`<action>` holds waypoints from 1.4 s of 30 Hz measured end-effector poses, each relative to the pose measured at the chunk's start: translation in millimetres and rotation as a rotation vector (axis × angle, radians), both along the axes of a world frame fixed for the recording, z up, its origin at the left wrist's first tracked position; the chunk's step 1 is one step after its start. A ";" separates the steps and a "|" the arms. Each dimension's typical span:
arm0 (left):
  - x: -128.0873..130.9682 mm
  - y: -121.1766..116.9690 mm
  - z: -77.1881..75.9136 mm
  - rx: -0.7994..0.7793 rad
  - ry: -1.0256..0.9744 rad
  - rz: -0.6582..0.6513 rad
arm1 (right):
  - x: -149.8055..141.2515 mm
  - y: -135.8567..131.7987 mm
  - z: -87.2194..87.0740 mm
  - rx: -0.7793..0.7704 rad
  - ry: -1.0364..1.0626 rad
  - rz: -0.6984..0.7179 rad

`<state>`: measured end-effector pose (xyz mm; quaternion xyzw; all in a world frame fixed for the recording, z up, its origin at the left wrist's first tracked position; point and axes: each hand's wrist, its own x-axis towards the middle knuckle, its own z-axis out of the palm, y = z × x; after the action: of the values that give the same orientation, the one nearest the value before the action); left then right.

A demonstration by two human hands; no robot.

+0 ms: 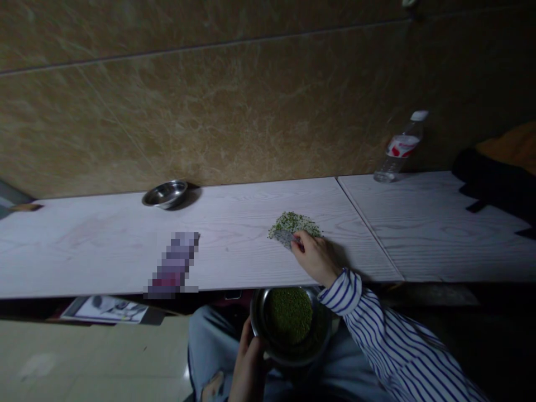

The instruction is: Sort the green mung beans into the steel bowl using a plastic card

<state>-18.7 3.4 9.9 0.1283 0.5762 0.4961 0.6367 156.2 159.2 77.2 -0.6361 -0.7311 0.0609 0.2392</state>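
My right hand (312, 254) is closed in a pinch on a greyish, flat piece (283, 238) whose kind I cannot make out. That piece lies low against a loose pile of small green grains (292, 219) on the white wood-grain table (238, 245). Below the table's front edge, my left hand (252, 346) grips the rim of a steel bowl (295, 357) from its left side. The bowl rests over my lap and contains a mass of green grains (290, 315).
A small steel bowl (165, 195) stands near the wall at the left, with a blurred-out purplish rectangular thing (175, 262) in front. To the right are a clear plastic bottle (400, 148) and dark cloth (486, 178). Printed paper (106, 309) sits under the table's edge.
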 end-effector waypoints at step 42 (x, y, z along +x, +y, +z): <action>-0.9 39.6 -17.2 -0.016 -0.152 0.061 | 49.6 17.0 -1.5 0.180 0.066 0.118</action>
<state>-19.6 43.0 -7.3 0.0674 0.5336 0.5192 0.6641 205.8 176.1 75.7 -0.5654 -0.7615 0.0299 0.3154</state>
